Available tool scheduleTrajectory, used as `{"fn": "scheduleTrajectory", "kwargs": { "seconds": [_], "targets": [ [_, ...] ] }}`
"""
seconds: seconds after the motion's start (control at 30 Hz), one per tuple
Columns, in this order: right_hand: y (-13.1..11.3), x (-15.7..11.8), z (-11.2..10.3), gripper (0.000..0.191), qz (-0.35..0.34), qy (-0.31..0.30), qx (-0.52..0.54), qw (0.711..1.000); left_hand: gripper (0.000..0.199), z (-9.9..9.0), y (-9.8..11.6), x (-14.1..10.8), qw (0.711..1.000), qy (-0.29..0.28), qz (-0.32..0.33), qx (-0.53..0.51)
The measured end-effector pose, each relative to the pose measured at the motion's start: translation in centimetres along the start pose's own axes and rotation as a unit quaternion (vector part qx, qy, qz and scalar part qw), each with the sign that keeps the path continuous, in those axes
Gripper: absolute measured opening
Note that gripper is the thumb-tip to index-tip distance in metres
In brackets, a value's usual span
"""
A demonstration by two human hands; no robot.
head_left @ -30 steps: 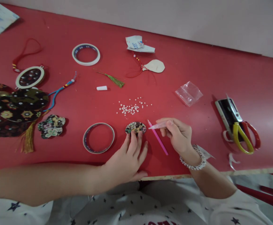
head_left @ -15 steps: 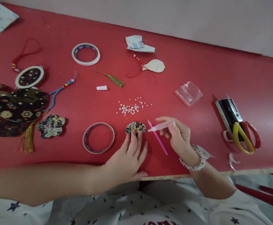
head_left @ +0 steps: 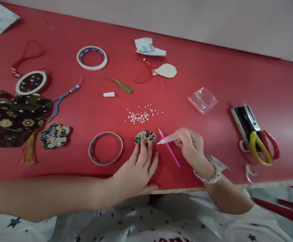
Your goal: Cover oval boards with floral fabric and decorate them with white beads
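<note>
Fingertips of my left hand [head_left: 138, 168] rest on the near edge of a floral fabric-covered piece [head_left: 145, 136], with the fingers stretched out and slightly apart. My right hand [head_left: 190, 144] is closed round a translucent glue tube [head_left: 173, 136], its thin nozzle pointing left, close to the floral piece but apart from it. Beneath the tube lies a pink pen-like stick [head_left: 172, 152] on the red table. Small white beads [head_left: 139, 117] are scattered just beyond the floral piece. A white cap [head_left: 109, 94] lies farther back on the left.
Two tape rolls [head_left: 105, 148] [head_left: 92, 58] lie left of centre. Scissors [head_left: 261, 144] sit on a dark case at right, near a clear plastic bag [head_left: 203, 101]. Floral ornaments [head_left: 54, 135] and a green tassel [head_left: 123, 86] are to the left. A wooden piece [head_left: 167, 70] with red cord lies behind.
My right hand's fingers have curled in around the glue tube, and its nozzle has dipped slightly nearer the table. The left hand and floral piece stay in place.
</note>
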State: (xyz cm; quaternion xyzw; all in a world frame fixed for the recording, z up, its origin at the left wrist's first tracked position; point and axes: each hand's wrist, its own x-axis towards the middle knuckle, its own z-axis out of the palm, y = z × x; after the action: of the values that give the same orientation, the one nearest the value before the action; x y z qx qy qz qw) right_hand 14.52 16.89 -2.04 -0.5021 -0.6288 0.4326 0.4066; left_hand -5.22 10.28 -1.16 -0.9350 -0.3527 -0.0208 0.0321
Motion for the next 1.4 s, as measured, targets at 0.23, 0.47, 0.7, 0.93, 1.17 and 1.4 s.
{"fn": "scheduleTrajectory", "kwargs": {
  "seconds": [0.23, 0.47, 0.7, 0.93, 1.17, 1.4],
  "targets": [
    [-0.3, -0.2, -0.2, 0.044, 0.009, 0.015, -0.082, 0.996, 0.079, -0.1, 0.0, 0.0, 1.0, -0.009, 0.001, 0.002],
    [-1.0, -0.1, -0.2, 0.045, -0.002, 0.013, -0.139, 0.99, 0.08, 0.0, 0.0, 0.0, 1.0, 0.001, 0.002, -0.001],
    [-0.9, -0.2, -0.2, 0.046, -0.012, 0.019, -0.154, 0.988, 0.079, 0.0, 0.0, 0.0, 1.0, -0.005, 0.001, -0.001],
    [-1.4, -0.2, -0.2, 0.043, -0.03, 0.02, -0.179, 0.983, 0.08, -0.1, 0.0, 0.0, 1.0, 0.001, 0.001, 0.006],
    [-1.2, -0.1, 0.1, 0.035, -0.012, 0.046, -0.119, 0.992, 0.079, -0.1, 0.1, 0.0, 1.0, -0.002, -0.001, 0.009],
    [-1.4, 0.0, 0.2, 0.029, -0.018, 0.021, -0.108, 0.994, 0.079, -0.1, 0.0, 0.0, 1.0, 0.003, 0.002, 0.003]
  ]
}}
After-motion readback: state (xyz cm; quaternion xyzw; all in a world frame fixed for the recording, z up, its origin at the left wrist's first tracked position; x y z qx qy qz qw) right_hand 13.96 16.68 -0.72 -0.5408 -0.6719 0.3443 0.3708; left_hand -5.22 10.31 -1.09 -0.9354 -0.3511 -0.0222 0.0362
